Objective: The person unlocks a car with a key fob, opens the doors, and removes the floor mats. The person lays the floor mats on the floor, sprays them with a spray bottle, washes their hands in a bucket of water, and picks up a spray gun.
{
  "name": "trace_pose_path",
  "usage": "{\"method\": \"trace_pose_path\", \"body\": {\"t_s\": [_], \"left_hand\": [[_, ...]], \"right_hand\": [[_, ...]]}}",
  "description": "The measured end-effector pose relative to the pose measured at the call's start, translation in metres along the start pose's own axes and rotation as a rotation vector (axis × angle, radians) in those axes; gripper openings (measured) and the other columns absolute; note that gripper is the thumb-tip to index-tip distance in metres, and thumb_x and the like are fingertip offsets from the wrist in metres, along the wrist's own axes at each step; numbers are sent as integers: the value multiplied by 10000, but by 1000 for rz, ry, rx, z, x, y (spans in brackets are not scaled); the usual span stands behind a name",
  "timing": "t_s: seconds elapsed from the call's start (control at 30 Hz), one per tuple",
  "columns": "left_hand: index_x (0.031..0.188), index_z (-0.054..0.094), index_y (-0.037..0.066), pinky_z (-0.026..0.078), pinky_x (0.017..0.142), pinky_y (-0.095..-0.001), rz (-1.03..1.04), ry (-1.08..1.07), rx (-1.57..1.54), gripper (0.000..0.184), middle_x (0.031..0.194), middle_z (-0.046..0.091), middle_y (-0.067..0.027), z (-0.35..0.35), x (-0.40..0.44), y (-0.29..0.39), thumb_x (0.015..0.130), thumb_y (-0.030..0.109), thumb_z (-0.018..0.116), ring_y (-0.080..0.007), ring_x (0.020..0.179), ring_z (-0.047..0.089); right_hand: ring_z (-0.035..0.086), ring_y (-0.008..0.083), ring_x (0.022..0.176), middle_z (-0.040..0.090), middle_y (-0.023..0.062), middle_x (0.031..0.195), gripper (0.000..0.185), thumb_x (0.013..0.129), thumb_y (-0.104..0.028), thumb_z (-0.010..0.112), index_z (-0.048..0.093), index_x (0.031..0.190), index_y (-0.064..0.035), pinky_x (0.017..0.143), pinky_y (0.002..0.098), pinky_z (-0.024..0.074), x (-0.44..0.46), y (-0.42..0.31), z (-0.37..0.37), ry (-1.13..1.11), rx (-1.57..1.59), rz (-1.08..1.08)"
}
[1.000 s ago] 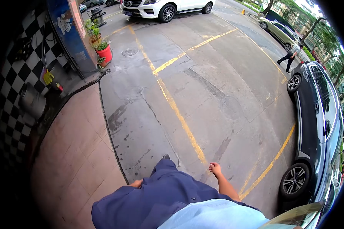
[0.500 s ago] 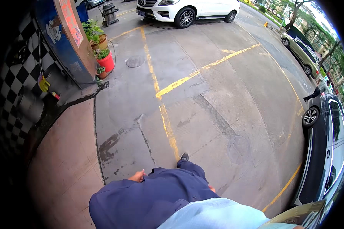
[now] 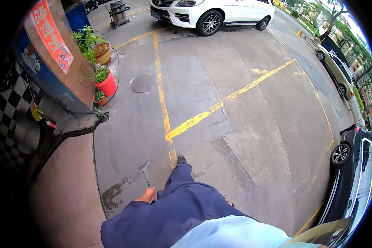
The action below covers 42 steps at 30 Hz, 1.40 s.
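Note:
My left hand (image 3: 149, 194) hangs beside the dark blue jacket (image 3: 173, 215), its fingers curled in. Whatever lies inside them, if anything, is hidden. On the other side, only a sliver of my right hand (image 3: 230, 203) shows past the jacket's edge, so its fingers are out of sight. Below me, one dark shoe (image 3: 181, 159) is stretched forward close to a yellow painted line (image 3: 172, 157). Neither hand visibly touches anything around it.
Potted plants, one in a red pot (image 3: 107, 84), stand by a pillar (image 3: 66, 45) at left. A manhole cover (image 3: 142, 83) lies in the pavement. Ahead is a white car (image 3: 231, 12), with a vacuum cleaner (image 3: 118, 14) to its left. A dark car (image 3: 345, 182) stands at right.
I have stepped forward: the floor lines, pots and pillar sit lower and nearer. My left hand has shifted little. The person by the dark car is no longer clearly visible.

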<state>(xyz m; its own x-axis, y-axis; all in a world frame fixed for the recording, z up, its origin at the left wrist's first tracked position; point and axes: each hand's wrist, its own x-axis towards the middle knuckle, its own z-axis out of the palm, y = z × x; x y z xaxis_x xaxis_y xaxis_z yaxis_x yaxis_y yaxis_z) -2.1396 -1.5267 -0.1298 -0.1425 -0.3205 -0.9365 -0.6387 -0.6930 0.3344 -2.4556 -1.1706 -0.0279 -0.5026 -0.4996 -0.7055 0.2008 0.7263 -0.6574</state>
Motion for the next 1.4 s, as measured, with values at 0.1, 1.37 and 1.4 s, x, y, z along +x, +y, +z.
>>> {"method": "trace_pose_path", "body": {"t_s": [0.1,1.37,1.4], "left_hand": [[972,526,68,382,391,-320,-12,98,137,267,683,512,-47,7,30,120,857,308,535,-149,472,450],[1029,556,84,442,526,-232,377,156,-151,250,829,598,-14,-173,364,1274,855,263,558,-89,648,543],[1037,555,81,444,541,-233,457,154,-148,263,838,603,-16,-189,380,1334,860,276,553,-90,671,552]], "right_hand": [[564,176,943,613,135,1019,363,817,-279,542,590,1043,1,801,300,441,70,-84,-15,-46,-49,-34],[578,274,795,629,154,884,256,799,-250,536,633,917,-45,725,328,448,945,-1048,-67,-533,-586,-528],[578,278,795,628,156,884,256,799,-250,535,633,917,-45,726,329,448,963,-1080,-59,-518,-567,-523]]}}
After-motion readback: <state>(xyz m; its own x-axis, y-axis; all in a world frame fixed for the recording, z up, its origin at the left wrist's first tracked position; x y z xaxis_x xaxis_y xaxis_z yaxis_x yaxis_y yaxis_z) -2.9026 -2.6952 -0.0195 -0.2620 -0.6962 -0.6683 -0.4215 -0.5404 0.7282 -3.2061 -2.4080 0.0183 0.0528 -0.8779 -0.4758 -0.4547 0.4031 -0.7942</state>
